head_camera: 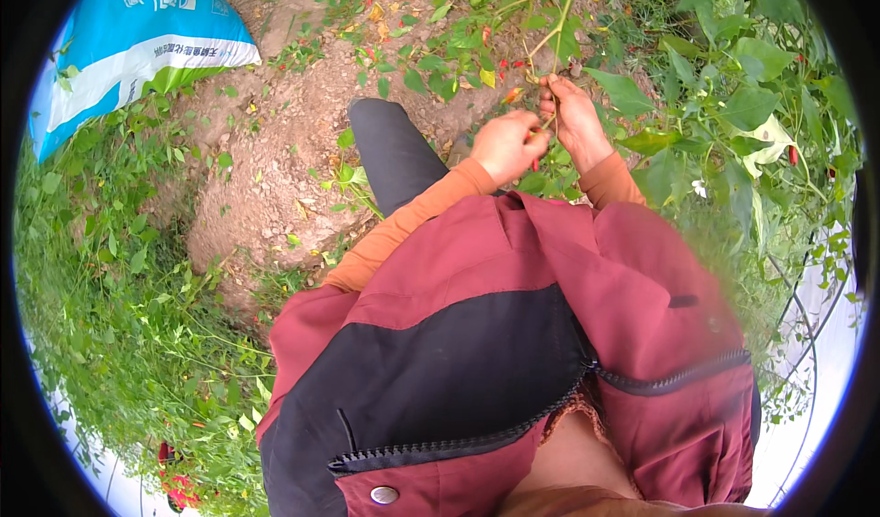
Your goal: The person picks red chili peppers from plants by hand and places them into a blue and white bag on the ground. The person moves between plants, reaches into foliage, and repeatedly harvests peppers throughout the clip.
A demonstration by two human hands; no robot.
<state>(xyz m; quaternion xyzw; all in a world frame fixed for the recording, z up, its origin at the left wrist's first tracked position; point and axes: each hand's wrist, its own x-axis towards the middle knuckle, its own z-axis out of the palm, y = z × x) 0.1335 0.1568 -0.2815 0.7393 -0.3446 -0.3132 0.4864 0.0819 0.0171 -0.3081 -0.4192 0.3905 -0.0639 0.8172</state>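
My left hand (507, 147) is closed, with thumb and finger pinching a thin green stem. A red chili pepper (535, 164) pokes out just under those fingers; whether the hand holds it I cannot tell. Right beside it, my right hand (576, 119) pinches a branch (558, 42) of the pepper plant between thumb and fingertips, palm turned partly up. The branch runs upward from the fingers into green leaves. A yellow-red pepper (513, 95) is near the left knuckles, and several small red peppers (503, 64) show beyond the hands.
A blue and white printed plastic sack (199, 25) stands at the upper left. Bare soil (275, 166) lies beside my grey-trousered leg (395, 146). Leafy pepper plants (749, 104) crowd the right, low greenery (124, 256) the left. White sheeting (825, 352) shows at the right rim.
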